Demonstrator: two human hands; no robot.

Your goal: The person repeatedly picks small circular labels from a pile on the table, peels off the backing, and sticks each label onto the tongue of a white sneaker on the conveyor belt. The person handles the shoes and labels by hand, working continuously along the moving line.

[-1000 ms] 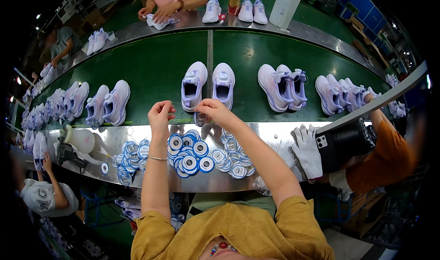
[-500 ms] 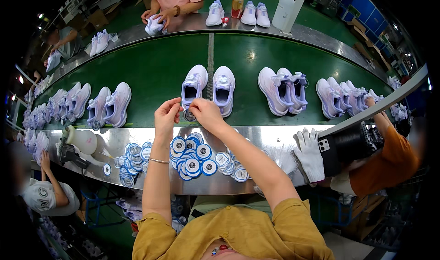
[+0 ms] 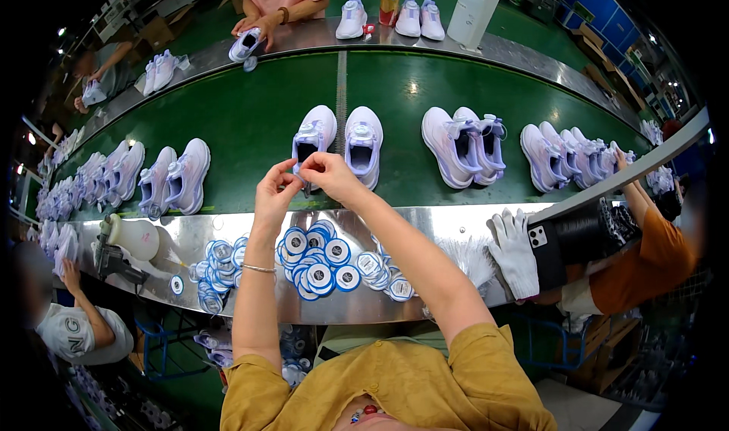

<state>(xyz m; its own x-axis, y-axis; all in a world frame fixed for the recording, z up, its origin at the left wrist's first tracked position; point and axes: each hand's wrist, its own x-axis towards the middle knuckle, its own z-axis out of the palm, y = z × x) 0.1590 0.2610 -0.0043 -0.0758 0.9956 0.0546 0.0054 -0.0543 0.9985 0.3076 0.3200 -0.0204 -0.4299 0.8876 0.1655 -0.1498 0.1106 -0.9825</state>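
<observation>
My left hand (image 3: 276,189) and my right hand (image 3: 332,177) meet at the heel of a white and lilac sneaker (image 3: 316,125). Both are closed in a pinch, fingertips nearly touching, at a small round hang tag (image 3: 307,189), seen almost edge-on; its string is too fine to make out. Beside that shoe stands its mate (image 3: 364,131), toe pointing away from me. Below my hands, on the metal ledge, lies a heap of round blue-and-white tags (image 3: 315,260).
More sneaker pairs stand on the green belt (image 3: 266,89) to both sides. On the ledge lie a tape-gun-like tool (image 3: 114,256), clear plastic strands (image 3: 467,260), a white glove (image 3: 516,256) and a phone (image 3: 541,241). A slanted metal bar (image 3: 630,169) crosses at right. Co-workers handle shoes around the belt.
My right hand has moved slightly left and up, closer to my left fingertips, and the tag has turned from face-on to nearly edge-on. Across the belt, a co-worker has turned the held shoe.
</observation>
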